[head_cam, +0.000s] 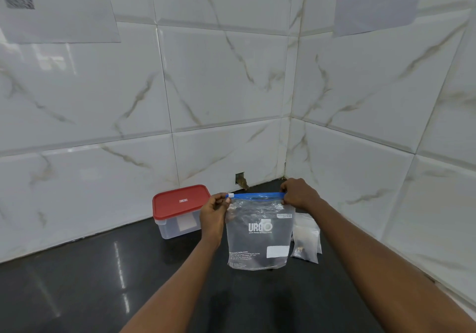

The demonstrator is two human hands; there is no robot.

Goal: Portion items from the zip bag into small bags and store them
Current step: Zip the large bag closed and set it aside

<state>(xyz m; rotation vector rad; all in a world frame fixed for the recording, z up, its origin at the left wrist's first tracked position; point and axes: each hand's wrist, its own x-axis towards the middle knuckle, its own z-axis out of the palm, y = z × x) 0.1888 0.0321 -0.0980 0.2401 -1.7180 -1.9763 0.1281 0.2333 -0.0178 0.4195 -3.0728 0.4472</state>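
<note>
Left hand (215,216) pinches the slider (231,195), right hand (298,193) pinches the zip's far end, holding the zip bag (260,232) upright over the black counter (77,281), small bags (306,240) just beside; a jerked slider could tilt it and spill contents

zip bag (258,232): upright, between container (180,211) and small bags (306,240)
container: on counter (77,281), left, by back wall (206,100)
small bags: on counter, just right of zip bag
</note>
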